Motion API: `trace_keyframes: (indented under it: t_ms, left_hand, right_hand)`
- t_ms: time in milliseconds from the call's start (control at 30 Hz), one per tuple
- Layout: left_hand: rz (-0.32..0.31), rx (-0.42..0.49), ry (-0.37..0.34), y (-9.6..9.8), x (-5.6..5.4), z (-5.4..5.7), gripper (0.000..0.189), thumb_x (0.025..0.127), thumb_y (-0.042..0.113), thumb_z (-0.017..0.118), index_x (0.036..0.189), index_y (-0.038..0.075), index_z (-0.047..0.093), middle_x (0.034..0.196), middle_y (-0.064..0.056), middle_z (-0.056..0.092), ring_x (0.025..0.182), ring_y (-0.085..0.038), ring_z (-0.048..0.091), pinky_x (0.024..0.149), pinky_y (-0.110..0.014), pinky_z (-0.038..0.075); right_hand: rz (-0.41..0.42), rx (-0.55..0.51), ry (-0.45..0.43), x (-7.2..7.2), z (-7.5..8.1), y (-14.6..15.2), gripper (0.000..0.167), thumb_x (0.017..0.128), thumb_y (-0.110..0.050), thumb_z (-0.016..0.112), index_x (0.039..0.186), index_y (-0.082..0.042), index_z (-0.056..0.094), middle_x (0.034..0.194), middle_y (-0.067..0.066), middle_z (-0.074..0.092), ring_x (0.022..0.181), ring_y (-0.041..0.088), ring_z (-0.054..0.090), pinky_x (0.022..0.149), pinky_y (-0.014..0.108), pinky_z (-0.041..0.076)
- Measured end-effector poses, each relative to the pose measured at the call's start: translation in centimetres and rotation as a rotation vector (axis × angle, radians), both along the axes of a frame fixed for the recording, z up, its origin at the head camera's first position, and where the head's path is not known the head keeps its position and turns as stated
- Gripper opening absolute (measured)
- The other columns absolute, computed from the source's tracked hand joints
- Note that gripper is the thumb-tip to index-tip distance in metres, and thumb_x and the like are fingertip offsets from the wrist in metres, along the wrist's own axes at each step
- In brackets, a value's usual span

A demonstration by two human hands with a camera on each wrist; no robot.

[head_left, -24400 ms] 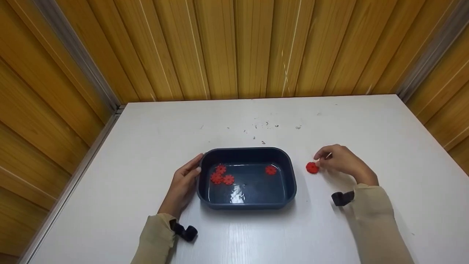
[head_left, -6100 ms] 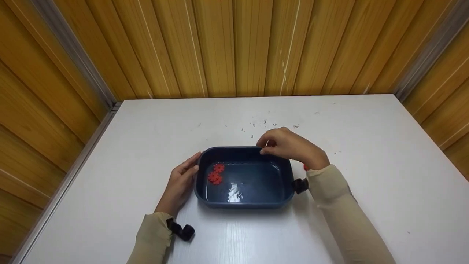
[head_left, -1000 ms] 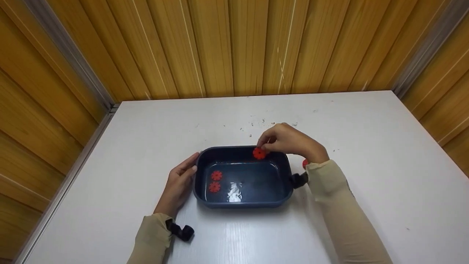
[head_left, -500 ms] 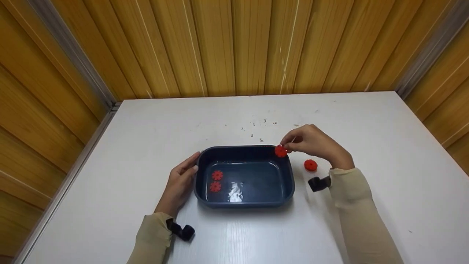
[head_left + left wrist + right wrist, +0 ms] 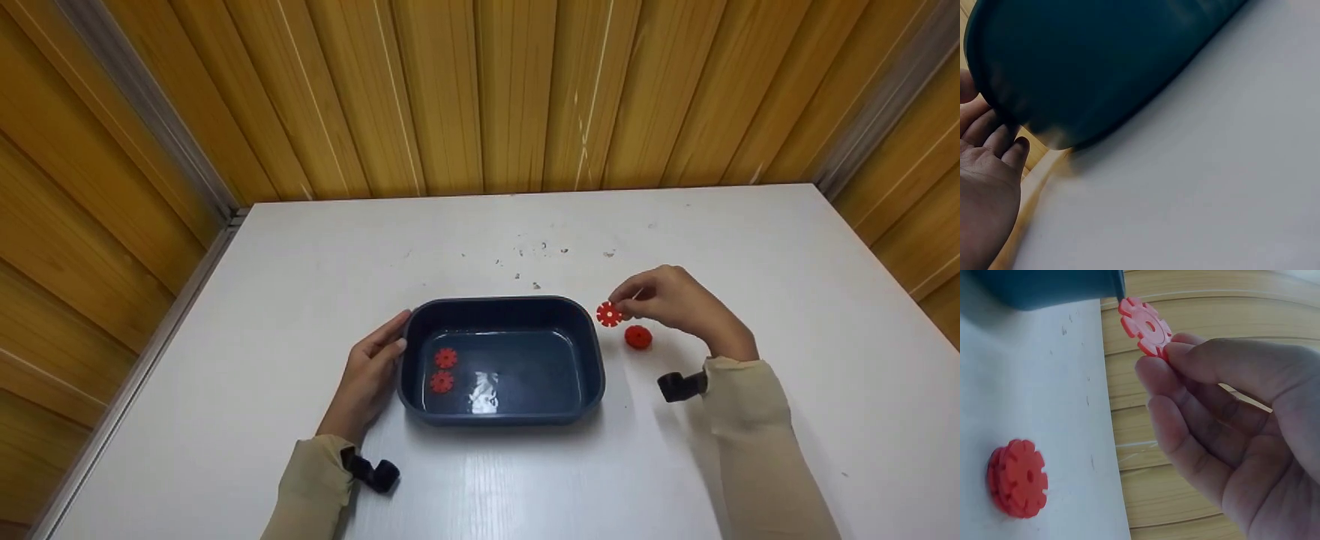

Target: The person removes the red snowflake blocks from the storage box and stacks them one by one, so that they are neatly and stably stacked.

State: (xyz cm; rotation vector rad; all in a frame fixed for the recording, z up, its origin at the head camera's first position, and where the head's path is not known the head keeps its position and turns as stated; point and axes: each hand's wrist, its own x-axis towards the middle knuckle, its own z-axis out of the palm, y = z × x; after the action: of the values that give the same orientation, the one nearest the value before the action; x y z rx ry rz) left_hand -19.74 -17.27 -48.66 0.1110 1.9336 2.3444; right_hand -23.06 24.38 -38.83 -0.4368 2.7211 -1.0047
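My right hand [image 5: 679,307] pinches a red notched plastic building disc [image 5: 609,313] by its edge, just right of the tray's back corner. In the right wrist view this disc [image 5: 1148,326] stands tilted between thumb and fingertips, its round centre hole showing. Close below it, a small stack of the same red discs [image 5: 1019,478] lies on the table. Two more red discs [image 5: 444,369] lie on the floor of the dark blue tray [image 5: 502,420], near its left end. My left hand [image 5: 369,375] rests against the tray's left wall, fingers [image 5: 1002,138] along the outside.
The tray stands on a white table [image 5: 225,420] with small dark marks [image 5: 536,255] behind it. Yellow wood-look panels [image 5: 480,97] rise along the back and sides. A black wrist camera [image 5: 681,386] juts out at the right cuff, another [image 5: 379,476] at the left.
My right hand has carried its disc rightward from over the tray to beside the stack. Several discs lay in the tray earlier; two lie there now. The left hand keeps its place.
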Motion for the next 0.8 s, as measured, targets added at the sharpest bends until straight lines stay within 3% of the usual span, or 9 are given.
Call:
trace_keyframes:
  t_ms: [367,800]
  left_hand:
    - [-0.016,0.013,0.004,0.0,0.2,0.1,0.05,0.094,0.002,0.051,0.143,-0.001,0.042,0.152,-0.013,0.039,0.144,-0.019,0.03,0.114,-0.022,0.03]
    - [-0.004,0.04,-0.005,0.3,0.0,0.3,0.049,0.094,0.003,0.053,0.142,0.0,0.044,0.151,-0.011,0.041,0.143,-0.017,0.034,0.112,-0.02,0.033]
  right_hand:
    - [-0.044,0.044,-0.033,0.6,-0.8,2.3,0.021,0.087,-0.01,0.062,0.105,-0.005,0.074,0.095,0.009,0.074,0.084,0.022,0.068,0.077,0.028,0.052]
    - [-0.073,0.093,-0.092,0.5,-1.7,3.7,0.022,0.087,-0.011,0.064,0.106,-0.004,0.073,0.094,0.009,0.073,0.081,0.016,0.064,0.074,0.026,0.049]
